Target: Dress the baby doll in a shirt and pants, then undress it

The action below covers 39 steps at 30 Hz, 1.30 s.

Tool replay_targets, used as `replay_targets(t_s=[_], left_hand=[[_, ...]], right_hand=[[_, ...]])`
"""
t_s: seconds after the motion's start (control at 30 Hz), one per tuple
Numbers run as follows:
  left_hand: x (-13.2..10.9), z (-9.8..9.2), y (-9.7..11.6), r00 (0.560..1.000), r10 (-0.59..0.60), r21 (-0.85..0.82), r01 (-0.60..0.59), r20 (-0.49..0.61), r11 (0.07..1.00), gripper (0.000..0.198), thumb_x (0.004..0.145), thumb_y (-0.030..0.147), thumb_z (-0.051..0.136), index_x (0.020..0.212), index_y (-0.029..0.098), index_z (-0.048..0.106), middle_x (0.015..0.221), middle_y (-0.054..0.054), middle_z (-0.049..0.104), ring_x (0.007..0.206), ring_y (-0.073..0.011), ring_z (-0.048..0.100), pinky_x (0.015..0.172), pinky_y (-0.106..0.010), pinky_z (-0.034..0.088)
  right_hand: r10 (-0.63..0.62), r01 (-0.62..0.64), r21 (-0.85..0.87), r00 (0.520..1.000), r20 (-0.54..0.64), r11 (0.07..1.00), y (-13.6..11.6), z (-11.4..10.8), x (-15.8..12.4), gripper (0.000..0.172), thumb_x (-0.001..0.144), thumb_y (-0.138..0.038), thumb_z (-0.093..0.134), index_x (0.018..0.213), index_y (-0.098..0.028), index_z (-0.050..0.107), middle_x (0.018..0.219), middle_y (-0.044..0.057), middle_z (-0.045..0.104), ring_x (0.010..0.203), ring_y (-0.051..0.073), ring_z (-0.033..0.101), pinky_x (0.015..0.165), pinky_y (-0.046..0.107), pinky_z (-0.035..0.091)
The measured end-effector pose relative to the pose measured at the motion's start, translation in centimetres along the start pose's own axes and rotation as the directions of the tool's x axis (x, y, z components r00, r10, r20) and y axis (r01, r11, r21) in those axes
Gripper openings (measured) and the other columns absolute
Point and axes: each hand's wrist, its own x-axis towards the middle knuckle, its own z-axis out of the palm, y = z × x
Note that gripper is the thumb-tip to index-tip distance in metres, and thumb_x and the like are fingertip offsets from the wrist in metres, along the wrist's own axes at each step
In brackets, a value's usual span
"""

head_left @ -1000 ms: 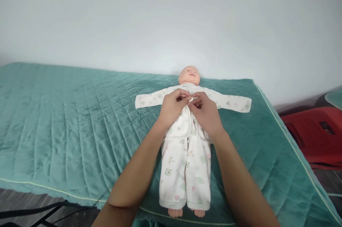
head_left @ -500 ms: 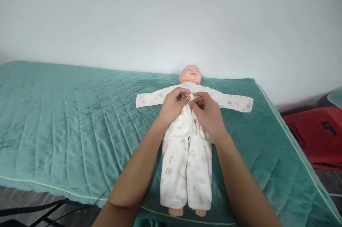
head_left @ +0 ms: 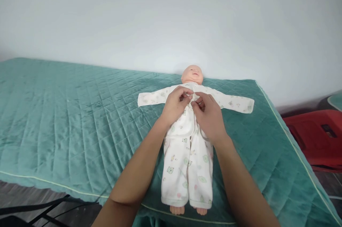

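Observation:
A baby doll [head_left: 192, 74] lies on its back, its feet toward me and its arms stretched out sideways. It wears a white printed shirt [head_left: 181, 125] and matching pants [head_left: 175, 170]. Over the chest, my left hand [head_left: 177, 104] pinches the front edge of the shirt between thumb and fingers. My right hand [head_left: 210, 113] pinches the same front opening from the other side, its fingertips nearly meeting the left ones. A small pale patch of cloth shows between the fingertips; any fastener there is mostly hidden.
A green quilted cover [head_left: 80, 123] spreads under the doll, with a pale wall [head_left: 133, 20] behind it. To the right stands a red plastic chair [head_left: 315, 138]. A black metal frame [head_left: 48, 211] shows at the lower left.
Both hands stay at the shirt front with small finger shifts. The round pale button seen between the fingertips earlier is now mostly covered. The view has shifted slightly.

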Motion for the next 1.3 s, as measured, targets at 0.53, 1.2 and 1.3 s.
replay_targets(t_s=[0.53, 1.2, 1.3], left_hand=[[-1.3, -3.4, 4.4, 0.865, -0.156, 0.254, 0.034, 0.478, 0.967, 0.010, 0.084, 0.030, 0.065, 0.085, 0.022, 0.070, 0.082, 0.003, 0.067, 0.072, -0.0115, 0.057, 0.065, -0.024, 0.042], [-1.3, -2.7, 3.6, 0.843, -0.265, -0.124, 0.360, 0.469, 0.925, 0.019, 0.082, 0.036, 0.071, 0.084, 0.017, 0.072, 0.067, -0.002, 0.065, 0.062, -0.0109, 0.058, 0.052, -0.022, 0.038], [-1.3, -2.7, 3.3, 0.839, -0.262, -0.141, 0.367, 0.477, 0.920, 0.019, 0.082, 0.035, 0.072, 0.084, 0.016, 0.071, 0.067, -0.002, 0.064, 0.062, -0.0106, 0.058, 0.053, -0.022, 0.039]], right_hand=[[0.228, -0.073, -0.450, 0.926, 0.302, 0.890, -2.2, -4.0, -0.8, 0.026, 0.093, -0.029, 0.051, 0.069, -0.022, 0.042, 0.070, 0.000, 0.057, 0.062, 0.015, 0.044, 0.057, 0.029, 0.023], [0.077, -0.329, 0.436, 0.861, 0.503, 0.838, 1.0, -4.0, 0.7, 0.041, 0.090, -0.049, 0.063, 0.063, -0.019, 0.056, 0.054, -0.003, 0.052, 0.054, 0.011, 0.046, 0.056, 0.026, 0.035], [0.066, -0.318, 0.404, 0.847, 0.527, 0.858, 1.2, -4.0, 0.8, 0.041, 0.090, -0.051, 0.063, 0.064, -0.019, 0.059, 0.056, -0.002, 0.056, 0.055, 0.011, 0.049, 0.056, 0.026, 0.036]])
